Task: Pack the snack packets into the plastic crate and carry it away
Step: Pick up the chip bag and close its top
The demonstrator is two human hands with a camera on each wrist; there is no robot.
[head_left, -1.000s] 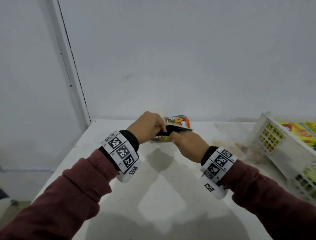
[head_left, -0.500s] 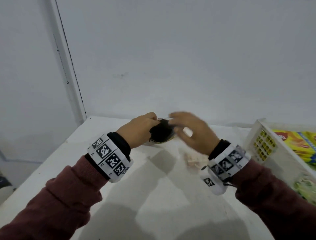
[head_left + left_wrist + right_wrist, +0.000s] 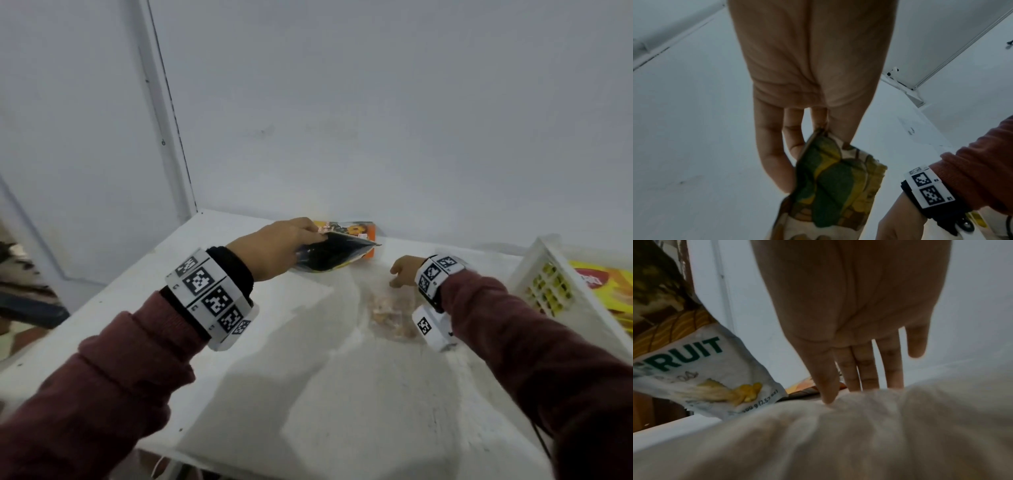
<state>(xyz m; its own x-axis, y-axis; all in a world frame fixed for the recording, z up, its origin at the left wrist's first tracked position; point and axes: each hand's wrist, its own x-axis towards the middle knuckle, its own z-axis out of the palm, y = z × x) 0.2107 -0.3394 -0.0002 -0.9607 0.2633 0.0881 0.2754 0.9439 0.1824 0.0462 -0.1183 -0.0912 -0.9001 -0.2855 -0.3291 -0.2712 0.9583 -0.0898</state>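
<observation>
My left hand (image 3: 306,240) pinches the top edge of a dark fruit-snack packet (image 3: 330,257) and holds it just above the white table (image 3: 308,394) near the back wall. In the left wrist view the thumb and fingers (image 3: 795,146) close on that packet (image 3: 838,186). An orange packet (image 3: 364,233) lies behind it against the wall. My right hand (image 3: 399,274) is apart from the dark packet; its straight fingers (image 3: 869,369) touch a clear packet of pale snacks (image 3: 390,315) lying on the table. The white plastic crate (image 3: 534,270) stands at the right.
Yellow and red snack packets (image 3: 596,284) lie inside the crate. The wall runs close behind the packets, with a vertical frame (image 3: 171,130) at the back left corner. The table's left edge (image 3: 85,308) drops to the floor.
My right hand let go of the dark packet and moved right and down onto the clear packet. My left hand kept the dark packet and lifted it slightly.
</observation>
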